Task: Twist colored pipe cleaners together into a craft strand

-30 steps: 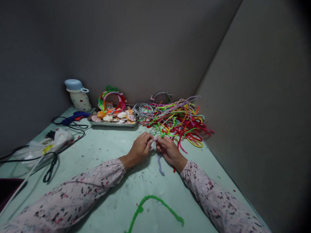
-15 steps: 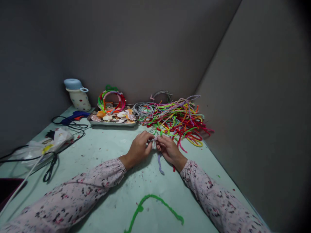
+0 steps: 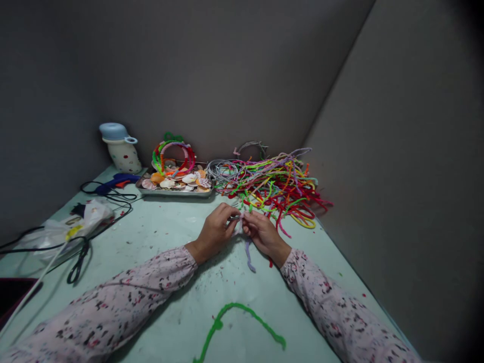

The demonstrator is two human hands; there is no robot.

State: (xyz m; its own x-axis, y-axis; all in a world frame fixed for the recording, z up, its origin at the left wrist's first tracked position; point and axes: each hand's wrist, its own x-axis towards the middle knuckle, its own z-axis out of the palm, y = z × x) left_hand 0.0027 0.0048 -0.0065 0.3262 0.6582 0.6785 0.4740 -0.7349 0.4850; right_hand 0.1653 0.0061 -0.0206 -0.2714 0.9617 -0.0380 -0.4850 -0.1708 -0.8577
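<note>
Presently pinching pale pipe cleaner (image 3: 242, 217) at left edge of right hand (image 3: 264, 233), just beside left hand (image 3: 215, 229) (cannot tell left grip, long axis).

Strand (image 3: 242, 218) between left hand (image 3: 215, 231) and right hand (image 3: 264, 233), over table (image 3: 159, 222)! Behind left hand, off left: tray (image 3: 176, 195), shells (image 3: 168, 184) in it, rings (image 3: 191, 157) on shells; beyond, leftmost, bottle (image 3: 121, 151). Behind right hand, pipe-cleaner heap (image 3: 280, 176). Before both hands, loose pipe cleaner (image 3: 234, 305).
</note>
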